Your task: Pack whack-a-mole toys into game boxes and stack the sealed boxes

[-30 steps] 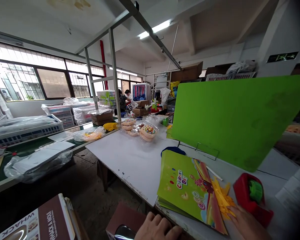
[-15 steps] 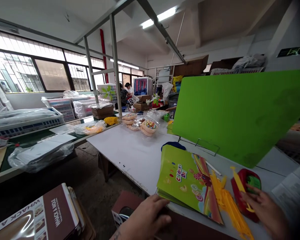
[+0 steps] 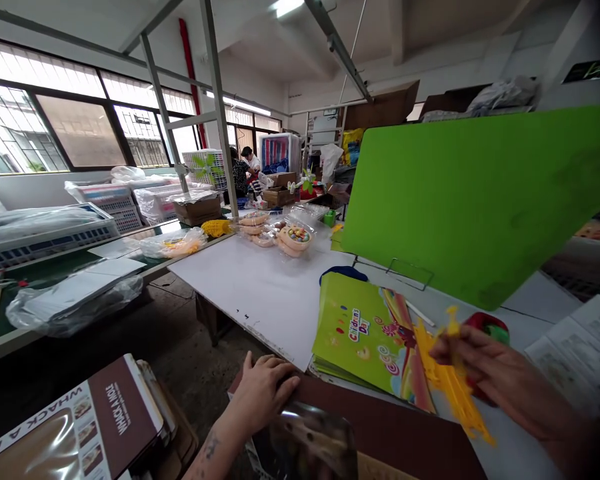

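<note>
My right hand is closed on a thin yellow plastic stick, its upper end blurred above the fingers. Below the hand, a heap of similar yellow plastic pieces lies beside a stack of green Children's Day booklets. A red and green object is partly hidden behind that hand. My left hand rests on a brown box with a clear window, fingers stretched out over its edge. Dim contents show behind the window, too dark to make out.
A large green board stands at the right of the white table. Bagged round toys lie at its far end. Flattened Whack A Mole boxes are stacked at lower left. Two people sit far back.
My right hand has lifted the yellow stick off the red object and moved left. The brown box has come up into view at the table's front, and my left hand has shifted left onto it.
</note>
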Tool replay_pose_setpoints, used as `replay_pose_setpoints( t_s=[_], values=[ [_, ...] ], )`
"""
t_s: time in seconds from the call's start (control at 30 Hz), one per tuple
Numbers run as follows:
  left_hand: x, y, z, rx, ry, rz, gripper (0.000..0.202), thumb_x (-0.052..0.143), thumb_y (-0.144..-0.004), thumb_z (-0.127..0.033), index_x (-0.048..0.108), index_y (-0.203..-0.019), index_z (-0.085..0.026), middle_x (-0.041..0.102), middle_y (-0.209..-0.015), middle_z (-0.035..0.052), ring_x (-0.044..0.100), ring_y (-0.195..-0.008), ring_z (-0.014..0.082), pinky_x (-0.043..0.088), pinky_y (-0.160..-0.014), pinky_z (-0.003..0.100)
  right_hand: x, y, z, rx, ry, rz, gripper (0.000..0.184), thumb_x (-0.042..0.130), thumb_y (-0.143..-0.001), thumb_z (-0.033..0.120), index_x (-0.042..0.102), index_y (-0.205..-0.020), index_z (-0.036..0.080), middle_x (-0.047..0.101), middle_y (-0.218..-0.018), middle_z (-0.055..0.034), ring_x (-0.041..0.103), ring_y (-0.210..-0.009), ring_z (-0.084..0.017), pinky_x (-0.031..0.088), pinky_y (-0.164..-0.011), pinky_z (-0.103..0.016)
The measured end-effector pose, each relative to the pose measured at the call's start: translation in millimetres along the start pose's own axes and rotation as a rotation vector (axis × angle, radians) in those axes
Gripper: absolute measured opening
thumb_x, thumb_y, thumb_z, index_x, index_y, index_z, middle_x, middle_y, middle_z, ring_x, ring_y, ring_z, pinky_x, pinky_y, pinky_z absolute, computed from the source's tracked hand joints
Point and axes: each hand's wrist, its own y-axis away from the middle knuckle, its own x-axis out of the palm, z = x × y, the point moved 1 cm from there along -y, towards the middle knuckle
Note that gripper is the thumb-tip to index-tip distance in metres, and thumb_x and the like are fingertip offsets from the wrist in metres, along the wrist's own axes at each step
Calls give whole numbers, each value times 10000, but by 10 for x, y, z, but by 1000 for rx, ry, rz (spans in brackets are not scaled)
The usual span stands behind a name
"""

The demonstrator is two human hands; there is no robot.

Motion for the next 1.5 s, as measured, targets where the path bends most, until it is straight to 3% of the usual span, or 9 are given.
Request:
replay_pose_setpoints(
  t_s=[0.1, 0.2, 0.33, 0.5, 0.77, 1.0, 1.2, 1.33, 1.5],
  values=[
    [12, 40, 42, -76, -56, -11, 399, 496, -957, -580, 673, -1206, -324, 709, -1238, 53, 552, -1259, 345, 167, -1084, 798, 319, 128, 157, -117, 434, 284, 462, 562, -915, 531, 661, -1218, 197, 719, -1001, -124, 698, -929, -250, 587, -813, -375],
    [13, 47, 67, -109, -90, 4, 422, 477, -965, -582, 668, -1217, -303, 702, -1239, 69, 546, -1256, 334, 228, -1083, 743, 614, 221, 279, -318, 789, 457, 498, 384, -1008, 413, 509, -1452, 227, 713, -1174, -119, 688, -1051, -241, 570, -868, -379],
    [20, 13, 88, -115, -120, 21, 456, 407, -989, -584, 661, -1240, -302, 697, -1247, 67, 546, -1243, 322, 300, -1069, 640, 816, 282, 239, -462, 1079, 591, 430, 354, -992, 217, 621, -1329, 220, 702, -1252, -92, 675, -1115, -216, 542, -949, -369],
    [23, 16, 75, -112, -144, 0, 457, 386, -995, -587, 663, -1237, -316, 706, -1220, 50, 559, -1219, 307, 332, -1045, 592, 902, 428, 157, -479, 1272, 622, 351, 409, -967, 152, 673, -1182, 239, 755, -1030, -64, 707, -899, -189, 544, -783, -298],
    [39, -1, 75, -105, -136, -6, 438, 385, -999, -578, 664, -1223, -327, 710, -1210, 38, 559, -1212, 309, 308, -1051, 614, 1075, 564, 165, -655, 1569, 680, 400, 517, -845, -1, 629, -1161, 218, 690, -867, -32, 661, -711, -179, 378, -577, -256],
    [49, 69, 9, -87, -121, -48, 409, 409, -991, -574, 673, -1200, -342, 726, -1139, 32, 593, -1141, 285, 329, -1039, 592, 1068, 504, 96, -583, 1511, 767, 348, 493, -750, -26, 659, -915, 232, 708, -816, -41, 677, -661, -221, 318, -540, -297],
    [76, 121, -1, -83, -102, -76, 405, 410, -989, -575, 675, -1193, -346, 725, -1129, 21, 590, -1132, 292, 317, -1033, 606, 1342, 294, 414, -313, 1352, 912, 152, 534, -887, 181, 684, -881, 207, 737, -898, -85, 703, -866, -282, 468, -725, -360],
    [73, 148, 16, -95, -84, -89, 394, 412, -992, -566, 673, -1195, -352, 721, -1134, 19, 587, -1131, 289, 315, -1035, 596, 1310, 122, 583, -126, 1042, 890, 288, 638, -818, 203, 666, -1105, 210, 683, -1154, -97, 666, -1026, -261, 500, -869, -386],
    [70, 142, 36, -106, -79, -108, 386, 421, -992, -560, 684, -1176, -344, 723, -1129, 25, 589, -1125, 281, 311, -1039, 590, 1223, 30, 636, 297, 326, 1157, 409, 531, -948, 482, 678, -1083, 125, 720, -1025, -120, 704, -862, -168, 530, -836, -314]
  ],
)
